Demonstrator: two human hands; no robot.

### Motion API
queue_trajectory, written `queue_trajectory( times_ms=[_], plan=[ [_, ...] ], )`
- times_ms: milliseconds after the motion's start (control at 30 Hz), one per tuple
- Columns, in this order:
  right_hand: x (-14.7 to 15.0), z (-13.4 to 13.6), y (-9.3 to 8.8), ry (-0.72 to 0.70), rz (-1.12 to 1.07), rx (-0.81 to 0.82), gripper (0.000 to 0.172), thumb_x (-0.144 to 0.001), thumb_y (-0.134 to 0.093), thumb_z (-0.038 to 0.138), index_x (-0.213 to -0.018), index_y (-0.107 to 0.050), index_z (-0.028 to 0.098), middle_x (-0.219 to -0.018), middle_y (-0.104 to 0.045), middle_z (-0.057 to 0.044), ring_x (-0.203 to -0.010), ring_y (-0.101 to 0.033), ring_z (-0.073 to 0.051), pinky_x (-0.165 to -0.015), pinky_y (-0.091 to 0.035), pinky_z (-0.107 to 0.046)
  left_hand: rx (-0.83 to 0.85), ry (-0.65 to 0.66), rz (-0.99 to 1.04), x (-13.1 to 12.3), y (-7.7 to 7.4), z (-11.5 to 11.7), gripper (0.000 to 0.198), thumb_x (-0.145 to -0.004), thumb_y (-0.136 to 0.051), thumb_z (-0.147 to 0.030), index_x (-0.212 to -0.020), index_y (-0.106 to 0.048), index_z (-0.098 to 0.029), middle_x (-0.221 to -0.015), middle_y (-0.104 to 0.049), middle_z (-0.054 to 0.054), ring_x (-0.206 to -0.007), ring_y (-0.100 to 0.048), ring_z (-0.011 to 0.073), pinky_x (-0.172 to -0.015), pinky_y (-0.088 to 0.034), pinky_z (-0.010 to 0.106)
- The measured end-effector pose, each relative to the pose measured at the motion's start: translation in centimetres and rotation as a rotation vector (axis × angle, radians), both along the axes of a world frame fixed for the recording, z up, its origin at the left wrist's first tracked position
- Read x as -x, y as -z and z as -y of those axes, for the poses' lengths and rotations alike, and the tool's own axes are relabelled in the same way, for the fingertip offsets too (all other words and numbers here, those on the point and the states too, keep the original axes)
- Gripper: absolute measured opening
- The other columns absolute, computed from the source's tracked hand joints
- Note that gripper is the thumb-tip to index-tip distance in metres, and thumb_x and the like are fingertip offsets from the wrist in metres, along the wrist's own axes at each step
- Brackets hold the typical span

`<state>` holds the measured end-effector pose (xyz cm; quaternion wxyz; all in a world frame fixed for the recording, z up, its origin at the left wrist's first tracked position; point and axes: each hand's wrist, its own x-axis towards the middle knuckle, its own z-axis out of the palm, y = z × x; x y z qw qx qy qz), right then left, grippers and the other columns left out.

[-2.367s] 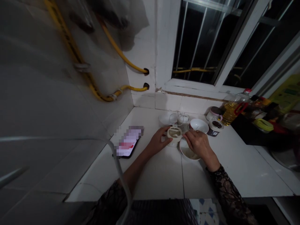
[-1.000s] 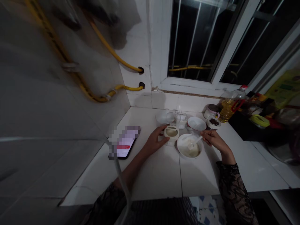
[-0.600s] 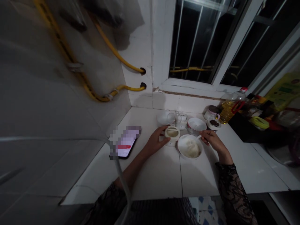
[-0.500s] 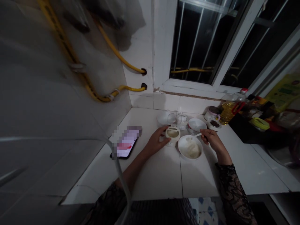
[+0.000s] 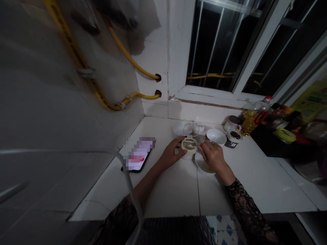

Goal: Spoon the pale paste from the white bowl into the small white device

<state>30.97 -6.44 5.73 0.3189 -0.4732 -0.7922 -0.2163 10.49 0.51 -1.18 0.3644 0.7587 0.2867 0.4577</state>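
Your phone [image 5: 139,153] pixelated past reading, white bowl [image 5: 203,167] half hidden under your right hand [image 5: 213,157], contents of the cream holder [image 5: 189,144] too small to tell, yellow-green packet [image 5: 310,100] cut off by the right edge

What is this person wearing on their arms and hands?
The left hand and right hand are bare. The left sleeve and right sleeve are dark patterned lace, ending short of the wrists. The right hand seems to wear a ring.
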Motion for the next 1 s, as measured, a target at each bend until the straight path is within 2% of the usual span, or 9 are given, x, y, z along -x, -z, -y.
queue_trajectory(
  times_ms=[67,167,267,400,533,667,767,867,1000],
  plan=[
    [-0.4,0.2,-0.3,0.001,0.017,-0.047,0.039,-0.1,-0.04,0.032,-0.068,-0.058,0.019,-0.062,-0.061,-0.004,-0.056,-0.053,-0.014,-0.059,-0.038,-0.027,0.006,-0.002,-0.009,0.0,0.0,0.0,0.052,-0.083,-0.064,-0.043,-0.129,-0.052,-0.02,-0.135,-0.056,0.014,-0.113,-0.06,0.0262,-0.089,-0.054,0.04],
    [-1.8,0.6,-1.1,-0.008,-0.199,-0.009,0.037,-0.1,-0.039,0.033,-0.071,-0.057,0.019,-0.061,-0.058,-0.003,-0.055,-0.053,-0.013,-0.057,-0.038,-0.025,0.011,-0.009,-0.021,-0.1,-0.1,0.0,0.052,-0.083,-0.064,-0.041,-0.129,-0.051,-0.02,-0.136,-0.055,0.014,-0.113,-0.06,0.0258,-0.089,-0.054,0.04],
    [-3.7,1.1,-1.7,0.005,-0.439,0.196,0.043,-0.098,-0.04,0.045,-0.065,-0.054,0.02,-0.054,-0.051,0.001,-0.051,-0.047,-0.012,-0.052,-0.036,-0.025,-0.002,-0.013,-0.017,0.0,-0.2,0.0,0.05,-0.083,-0.064,-0.04,-0.128,-0.052,-0.021,-0.136,-0.055,0.014,-0.116,-0.058,0.0261,-0.091,-0.053,0.04],
    [-6.0,1.7,-2.2,0.087,-0.573,0.464,0.052,-0.09,-0.045,0.061,-0.056,-0.047,0.021,-0.049,-0.043,0.002,-0.049,-0.039,-0.012,-0.048,-0.031,-0.025,0.01,-0.015,-0.026,0.0,-0.3,0.0,0.051,-0.083,-0.064,-0.041,-0.128,-0.052,-0.022,-0.135,-0.056,0.013,-0.114,-0.059,0.0263,-0.089,-0.054,0.041],
    [-7.5,2.4,-2.7,0.146,-0.501,0.56,0.051,-0.087,-0.048,0.062,-0.057,-0.048,0.021,-0.051,-0.042,0.001,-0.051,-0.036,-0.012,-0.048,-0.027,-0.025,0.006,-0.012,-0.021,0.0,-0.4,0.1,0.05,-0.083,-0.064,-0.04,-0.128,-0.052,-0.022,-0.135,-0.056,0.013,-0.115,-0.059,0.0261,-0.091,-0.054,0.041],
    [-7.9,2.9,-3.1,0.189,-0.302,0.579,0.044,-0.085,-0.051,0.05,-0.053,-0.045,0.021,-0.05,-0.042,0.001,-0.049,-0.034,-0.011,-0.05,-0.025,-0.025,0.007,-0.015,-0.025,0.1,-0.6,0.2,0.05,-0.083,-0.064,-0.041,-0.128,-0.052,-0.021,-0.136,-0.055,0.014,-0.117,-0.058,0.0266,-0.091,-0.054,0.041],
    [-7.3,2.8,-2.6,0.159,-0.215,0.644,0.038,-0.083,-0.052,0.042,-0.052,-0.045,0.021,-0.048,-0.042,0.001,-0.047,-0.035,-0.011,-0.051,-0.023,-0.027,0.009,-0.013,-0.029,0.1,-0.6,0.2,0.05,-0.083,-0.064,-0.041,-0.128,-0.052,-0.022,-0.136,-0.055,0.013,-0.117,-0.058,0.0263,-0.091,-0.054,0.04],
    [-6.7,2.2,-1.6,0.085,-0.232,0.765,0.04,-0.082,-0.051,0.042,-0.051,-0.041,0.021,-0.047,-0.039,0.002,-0.047,-0.033,-0.011,-0.05,-0.022,-0.026,0.008,-0.01,-0.024,0.1,-0.5,0.1,0.05,-0.083,-0.065,-0.041,-0.128,-0.052,-0.022,-0.137,-0.054,0.013,-0.117,-0.058,0.0262,-0.091,-0.054,0.04],
    [-7.0,1.6,-0.9,0.021,-0.415,0.832,0.046,-0.081,-0.051,0.051,-0.051,-0.034,0.021,-0.05,-0.03,0.004,-0.049,-0.027,-0.009,-0.048,-0.021,-0.025,0.005,-0.011,-0.019,0.0,-0.3,0.1,0.05,-0.084,-0.064,-0.041,-0.128,-0.052,-0.021,-0.136,-0.055,0.014,-0.116,-0.058,0.0262,-0.091,-0.053,0.04]
  ],
)
